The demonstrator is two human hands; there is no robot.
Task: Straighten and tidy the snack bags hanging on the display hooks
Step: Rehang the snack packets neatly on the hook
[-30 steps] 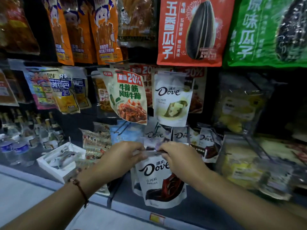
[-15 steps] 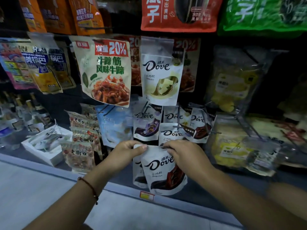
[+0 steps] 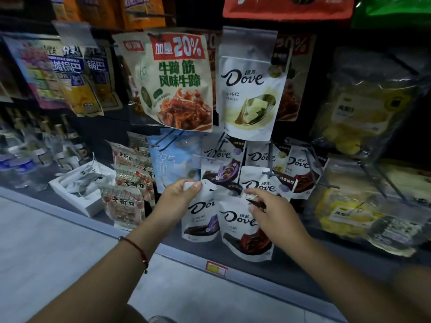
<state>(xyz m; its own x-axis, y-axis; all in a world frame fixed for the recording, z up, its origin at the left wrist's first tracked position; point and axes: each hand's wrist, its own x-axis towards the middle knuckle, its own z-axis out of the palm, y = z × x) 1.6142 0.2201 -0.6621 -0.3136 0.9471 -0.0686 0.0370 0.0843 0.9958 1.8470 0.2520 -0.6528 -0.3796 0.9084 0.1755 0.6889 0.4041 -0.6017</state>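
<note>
Low in the middle of the frame, two white chocolate bags hang side by side. The left hand (image 3: 178, 194) pinches the top corner of the purple-trimmed bag (image 3: 201, 220) between thumb and curled fingers, likely to hold its header level while it is squared up. The right hand (image 3: 271, 213) reaches to the top of the red-trimmed bag (image 3: 245, 229), fingers bent toward the header; whether they actually grip it cannot be told, as motion blur covers the contact. The red-trimmed bag hangs slightly tilted, its lower edge dropping below its neighbour's. Both sit on the lowest row, probably on one hook, though the hook itself is hidden behind the hands.

Just above them more chocolate bags (image 3: 263, 180) overlap unevenly on metal pegs (image 3: 270, 159); these look like the next candidates for tidying. Higher, a white bag with a pale green picture (image 3: 247, 89) hangs straight beside a beef snack bag (image 3: 177, 82), which tilts a little. At lower centre a price tag (image 3: 217, 268) sits on the shelf edge. Yellow bags (image 3: 361, 108) hang at the right.
</note>
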